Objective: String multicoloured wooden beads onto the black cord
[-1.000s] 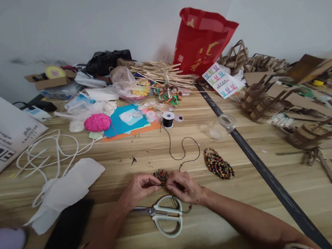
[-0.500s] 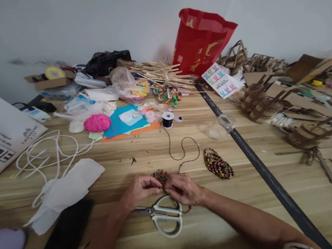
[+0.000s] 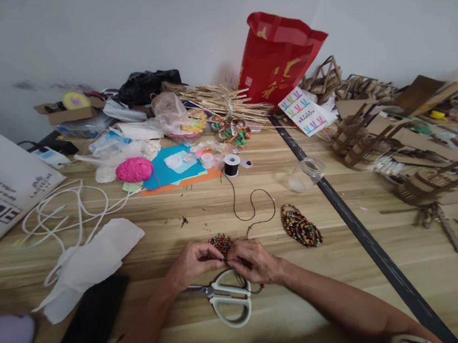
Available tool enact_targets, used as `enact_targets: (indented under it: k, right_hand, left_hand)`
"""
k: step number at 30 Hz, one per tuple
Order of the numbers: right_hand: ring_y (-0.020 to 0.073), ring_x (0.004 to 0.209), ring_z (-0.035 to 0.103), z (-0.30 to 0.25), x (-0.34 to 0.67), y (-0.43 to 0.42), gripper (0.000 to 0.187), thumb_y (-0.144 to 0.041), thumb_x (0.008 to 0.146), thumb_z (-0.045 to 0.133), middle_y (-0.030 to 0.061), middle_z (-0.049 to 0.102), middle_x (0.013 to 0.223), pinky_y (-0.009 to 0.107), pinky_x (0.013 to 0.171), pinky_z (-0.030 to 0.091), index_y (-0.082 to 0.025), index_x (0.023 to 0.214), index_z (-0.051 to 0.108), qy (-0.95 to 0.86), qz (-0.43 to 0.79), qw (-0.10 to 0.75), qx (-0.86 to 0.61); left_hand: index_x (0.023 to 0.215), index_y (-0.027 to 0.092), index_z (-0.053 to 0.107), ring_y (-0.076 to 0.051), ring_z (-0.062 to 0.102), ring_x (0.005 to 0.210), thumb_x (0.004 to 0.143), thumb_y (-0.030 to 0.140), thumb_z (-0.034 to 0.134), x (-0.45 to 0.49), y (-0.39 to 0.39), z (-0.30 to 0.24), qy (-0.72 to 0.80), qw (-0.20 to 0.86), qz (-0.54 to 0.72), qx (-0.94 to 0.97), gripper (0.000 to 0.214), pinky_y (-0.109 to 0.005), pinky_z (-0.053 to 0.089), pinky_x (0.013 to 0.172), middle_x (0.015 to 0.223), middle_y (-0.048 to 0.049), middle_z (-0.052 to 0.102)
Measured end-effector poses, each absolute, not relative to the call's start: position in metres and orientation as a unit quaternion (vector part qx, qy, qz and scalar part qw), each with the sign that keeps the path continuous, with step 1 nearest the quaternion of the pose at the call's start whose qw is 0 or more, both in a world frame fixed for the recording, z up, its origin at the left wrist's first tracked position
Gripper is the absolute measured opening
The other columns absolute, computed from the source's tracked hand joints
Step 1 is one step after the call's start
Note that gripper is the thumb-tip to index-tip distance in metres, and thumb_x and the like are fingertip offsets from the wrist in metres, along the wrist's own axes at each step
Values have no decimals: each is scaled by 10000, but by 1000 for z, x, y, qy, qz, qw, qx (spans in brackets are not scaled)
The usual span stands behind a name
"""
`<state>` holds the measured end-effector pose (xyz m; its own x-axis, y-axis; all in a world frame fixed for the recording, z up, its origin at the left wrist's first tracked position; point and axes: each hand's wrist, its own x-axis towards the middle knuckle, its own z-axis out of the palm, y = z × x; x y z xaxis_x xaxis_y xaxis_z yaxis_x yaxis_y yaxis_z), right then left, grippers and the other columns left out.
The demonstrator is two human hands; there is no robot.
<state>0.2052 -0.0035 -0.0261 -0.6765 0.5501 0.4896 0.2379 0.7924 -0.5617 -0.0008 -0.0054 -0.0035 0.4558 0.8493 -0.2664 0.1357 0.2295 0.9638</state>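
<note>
Pinching black cord (image 3: 254, 207), the right hand (image 3: 255, 260) adjoins left hand (image 3: 191, 263) and beads (image 3: 220, 243).

Smooth wood-grain tabletop (image 3: 216, 204) with a soft sheen. Near its front edge: scissors (image 3: 212, 294) with smooth plastic-looking handles and metal blades, matt black cord (image 3: 274, 205), smooth rounded beads (image 3: 301, 226). Toward the back edge: fuzzy pink yarn (image 3: 134, 170), glossy red bag (image 3: 277, 61).

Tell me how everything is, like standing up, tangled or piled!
Bare left hand: fingertips pinched.
Bare right hand: fingertips pinched.
Small colourful bead bunch: partly hidden.
Thin black cord: loosely curved.
White-ended black cord spool: upright.
White-handled metal scissors: lying flat, tips hidden.
Large colourful bead bunch: looped, piled.
Bright pink yarn ball: wound, end loose.
Tall red gold-printed bag: standing, tilted.
White papery sheet: wrinkled.
</note>
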Motion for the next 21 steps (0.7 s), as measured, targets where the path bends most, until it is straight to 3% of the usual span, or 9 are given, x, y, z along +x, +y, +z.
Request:
enact_targets:
  k: [21]
  right_hand:
    - [131,666,538,-30,206,-3,54,-170,896,477,39,589,736,227,594,412,-176,862,519,-889,230,326,-224]
  left_hand:
    - [729,106,697,-128,595,602,618,258,755,-1,-7,-7,437,641,277,566,198,-229,445,597,664,-37,705]
